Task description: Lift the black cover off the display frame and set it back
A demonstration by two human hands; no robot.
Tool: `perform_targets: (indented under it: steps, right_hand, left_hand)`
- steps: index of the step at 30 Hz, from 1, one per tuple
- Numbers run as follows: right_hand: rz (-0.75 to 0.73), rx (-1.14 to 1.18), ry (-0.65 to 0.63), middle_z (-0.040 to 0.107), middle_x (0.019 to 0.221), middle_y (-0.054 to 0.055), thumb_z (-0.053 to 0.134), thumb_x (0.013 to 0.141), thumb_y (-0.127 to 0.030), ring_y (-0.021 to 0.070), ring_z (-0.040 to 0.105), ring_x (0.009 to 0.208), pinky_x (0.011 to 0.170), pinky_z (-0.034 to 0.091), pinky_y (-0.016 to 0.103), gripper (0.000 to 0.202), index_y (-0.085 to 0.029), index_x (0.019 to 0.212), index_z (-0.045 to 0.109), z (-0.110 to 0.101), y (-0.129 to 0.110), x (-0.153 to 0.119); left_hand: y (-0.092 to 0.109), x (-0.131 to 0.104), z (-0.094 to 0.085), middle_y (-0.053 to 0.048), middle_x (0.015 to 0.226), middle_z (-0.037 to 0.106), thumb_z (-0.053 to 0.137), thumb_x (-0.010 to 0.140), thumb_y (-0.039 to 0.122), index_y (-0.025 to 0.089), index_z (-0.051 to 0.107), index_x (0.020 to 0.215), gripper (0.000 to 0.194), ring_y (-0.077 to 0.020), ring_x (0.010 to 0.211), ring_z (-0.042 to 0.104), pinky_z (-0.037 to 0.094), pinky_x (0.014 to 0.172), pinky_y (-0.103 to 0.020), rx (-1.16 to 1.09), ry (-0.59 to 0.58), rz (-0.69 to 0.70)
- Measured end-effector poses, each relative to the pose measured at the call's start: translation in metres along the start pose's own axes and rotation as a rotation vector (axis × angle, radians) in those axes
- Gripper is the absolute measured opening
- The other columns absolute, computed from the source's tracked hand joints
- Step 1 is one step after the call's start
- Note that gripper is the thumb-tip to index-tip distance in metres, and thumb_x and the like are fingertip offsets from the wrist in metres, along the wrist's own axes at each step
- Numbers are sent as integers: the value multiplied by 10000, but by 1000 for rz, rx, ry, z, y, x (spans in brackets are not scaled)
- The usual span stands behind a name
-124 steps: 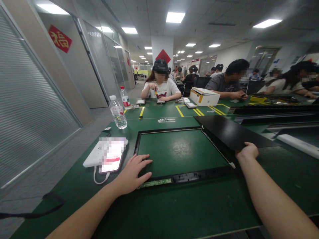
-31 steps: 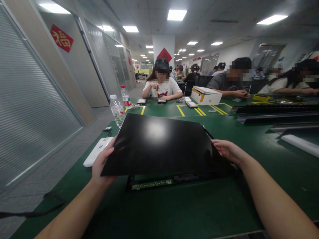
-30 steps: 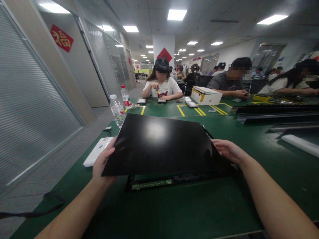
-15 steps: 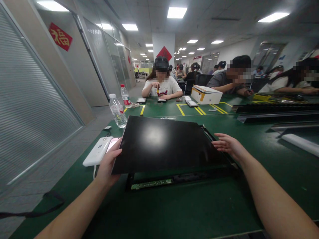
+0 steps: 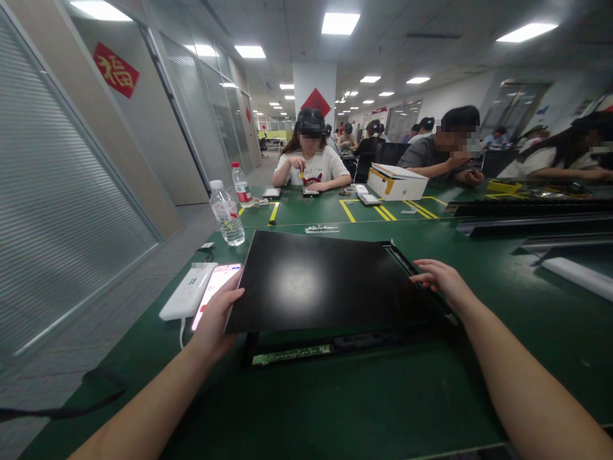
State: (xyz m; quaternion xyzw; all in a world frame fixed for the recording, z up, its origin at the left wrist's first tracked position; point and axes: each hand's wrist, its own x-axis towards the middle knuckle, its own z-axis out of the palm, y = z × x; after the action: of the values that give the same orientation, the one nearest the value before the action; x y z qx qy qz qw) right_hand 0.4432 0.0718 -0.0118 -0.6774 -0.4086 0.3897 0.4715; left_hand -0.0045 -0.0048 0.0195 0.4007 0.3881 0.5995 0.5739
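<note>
- At the far left of the green table [image 5: 335,409], a white power bank [image 5: 186,292] and a phone [image 5: 214,299] lie side by side, just beside my left hand [image 5: 218,319].
- My left hand clasps the near left corner of the black panel [image 5: 320,281], thumb on top, holding that corner tilted up.
- Under it, the black frame [image 5: 335,345] lies flat; its near rail and circuit strip show.
- The panel's long axis runs left to right between my hands.
- My right hand [image 5: 438,278] rests open, fingers spread, on the panel's right edge, gripping nothing.
</note>
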Motion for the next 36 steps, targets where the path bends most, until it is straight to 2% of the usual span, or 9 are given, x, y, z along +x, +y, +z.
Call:
perform_targets:
  steps: [6, 12, 20, 24, 28, 32, 36]
  right_hand:
    - [-34, -19, 50, 740, 696, 114, 617, 740, -355, 161, 577, 510, 480, 333, 255, 339, -159, 1001, 711, -5, 7, 8]
    - [-75, -25, 90, 733, 673, 100, 639, 740, -361, 219, 702, 657, 528, 407, 256, 276, -181, 937, 709, -8, 12, 13]
    - [-133, -101, 116, 727, 677, 80, 655, 760, -356, 234, 714, 701, 557, 445, 275, 231, -206, 926, 712, -13, 23, 22]
    - [-145, -185, 147, 738, 699, 73, 649, 770, -370, 237, 709, 701, 580, 469, 297, 231, -220, 931, 719, -15, 24, 22]
    - [-144, -316, 156, 752, 711, 72, 626, 777, -385, 242, 700, 700, 620, 477, 319, 270, -216, 960, 733, -15, 19, 19]
    - [-160, -465, 178, 762, 722, 61, 624, 770, -411, 252, 695, 710, 657, 467, 341, 299, -224, 970, 745, -13, 12, 14]
    - [-168, -545, 181, 764, 732, 54, 613, 786, -413, 265, 709, 792, 677, 449, 342, 291, -232, 963, 756, -11, 8, 10]
  left_hand:
    - [-7, 1, -3, -74, 1276, 756, 714, 797, 276, 221, 635, 1419, 630, -338, 1143, 702, 566, 927, -383, 14, -16, -39]
    - [-12, -2, 2, -67, 1295, 751, 709, 795, 261, 231, 575, 1484, 702, -331, 1141, 711, 575, 934, -393, 31, 32, -93]
    - [-14, -3, 2, -77, 1347, 727, 735, 798, 244, 254, 518, 1534, 768, -338, 1190, 696, 565, 964, -396, 31, 23, -209]
    - [-13, -3, 1, -100, 1393, 698, 765, 801, 255, 229, 473, 1564, 817, -343, 1219, 680, 567, 949, -375, 26, 8, -263]
    - [-15, -2, -4, -98, 1390, 699, 759, 823, 249, 250, 438, 1585, 826, -333, 1209, 689, 574, 934, -375, 7, -7, -285]
    - [-17, 0, -8, -90, 1347, 725, 741, 836, 222, 268, 468, 1568, 783, -321, 1162, 716, 594, 889, -368, 9, -14, -293]
    - [-18, 1, -5, -97, 1329, 733, 749, 813, 192, 238, 500, 1543, 772, -316, 1142, 726, 607, 847, -347, -3, 25, -268]
